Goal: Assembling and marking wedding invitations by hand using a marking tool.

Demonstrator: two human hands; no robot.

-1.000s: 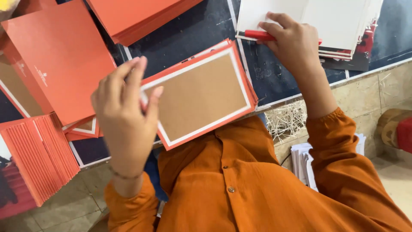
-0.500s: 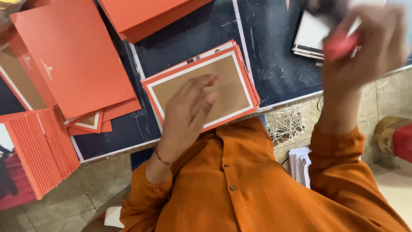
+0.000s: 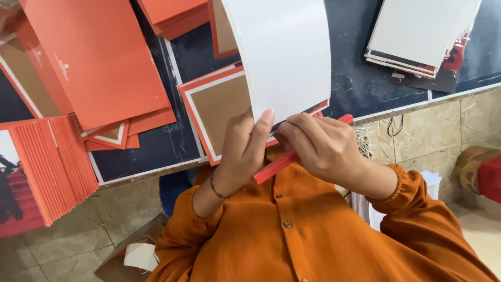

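Both hands have come together since half a second ago: the left hand [image 3: 242,151] has lifted off the brown-faced board, and the right hand [image 3: 321,146], then raised and blurred at the upper right, is now low and close to the chest. A white sheet [image 3: 284,57] now stands between them, where none was in front of the person before.

That sheet rises up and away from the hands, its long axis running from the fingers toward the top of the view, with a slight bow along its left edge. Its lower edge sits right at the fingertips: the left hand closes on the lower left part, index finger laid flat up its face, while the right hand meets the lower right corner. The left hand looks the nearer to the sheet's middle line.

Closed in the right hand is a red stick [image 3: 292,155], thin and straight, slanting from lower left to upper right under the fingers. How firmly this hand also pinches the sheet cannot be told.

Directly beneath the sheet, on the dark worktop [image 3: 156,151], lies the brown-faced board [image 3: 219,112] with its white and orange border, partly covered. Orange covers [image 3: 99,62] lie to the left, and a white stack [image 3: 417,34] sits well apart at the upper right.
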